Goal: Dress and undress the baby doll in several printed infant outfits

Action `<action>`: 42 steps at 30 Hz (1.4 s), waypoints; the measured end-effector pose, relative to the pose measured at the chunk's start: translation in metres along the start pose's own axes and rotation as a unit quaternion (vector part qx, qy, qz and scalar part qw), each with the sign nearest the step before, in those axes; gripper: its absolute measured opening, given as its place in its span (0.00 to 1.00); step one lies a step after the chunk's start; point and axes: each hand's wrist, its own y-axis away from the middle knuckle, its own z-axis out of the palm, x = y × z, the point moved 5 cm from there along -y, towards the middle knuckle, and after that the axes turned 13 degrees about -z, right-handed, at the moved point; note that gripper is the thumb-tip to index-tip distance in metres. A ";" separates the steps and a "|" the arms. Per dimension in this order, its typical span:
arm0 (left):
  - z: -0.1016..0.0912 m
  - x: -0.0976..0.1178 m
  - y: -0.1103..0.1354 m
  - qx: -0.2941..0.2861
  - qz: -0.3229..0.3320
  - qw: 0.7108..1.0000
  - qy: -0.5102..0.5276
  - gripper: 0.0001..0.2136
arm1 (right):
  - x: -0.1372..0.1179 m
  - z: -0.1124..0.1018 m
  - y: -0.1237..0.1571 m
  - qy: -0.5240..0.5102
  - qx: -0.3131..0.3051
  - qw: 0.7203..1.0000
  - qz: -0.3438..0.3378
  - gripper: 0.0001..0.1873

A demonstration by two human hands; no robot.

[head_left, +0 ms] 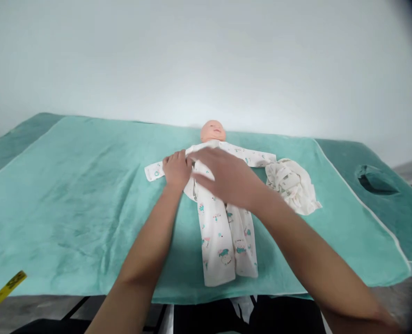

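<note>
A baby doll (pixel 213 131) lies on its back, its head toward the wall, in a white baby onesie (pixel 218 236) with small printed figures. Both sleeves stretch out sideways and the legs point toward me. My left hand (pixel 177 169) has its fingers bent over the sleeve on the left, gripping the cloth; the cuff sticks out past it. Over the doll's chest is my right hand (pixel 227 177), slightly blurred, fingers stretched out and thumb apart. Its fingertips reach close to my left hand and cover part of the onesie's front.
A crumpled white printed cloth (pixel 291 185) lies by the right cuff. Green padded covers (pixel 70 199) spread over the table, with an oval hole (pixel 376 181) at the far right. A white wall (pixel 206 60) rises behind. Yellow tape (pixel 6 292) shows at the lower left.
</note>
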 end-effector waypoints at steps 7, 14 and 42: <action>-0.001 -0.003 -0.004 0.041 0.023 0.997 -0.061 0.20 | 0.126 0.048 -0.023 0.043 0.054 0.977 0.204 0.18; -0.007 -0.001 -0.001 0.050 0.024 0.998 -0.032 0.19 | 0.204 -0.023 0.048 0.082 0.049 0.940 0.327 0.16; -0.013 -0.023 -0.010 0.024 -0.046 0.998 -0.048 0.15 | 0.071 0.102 -0.130 0.116 -0.299 0.936 -0.143 0.15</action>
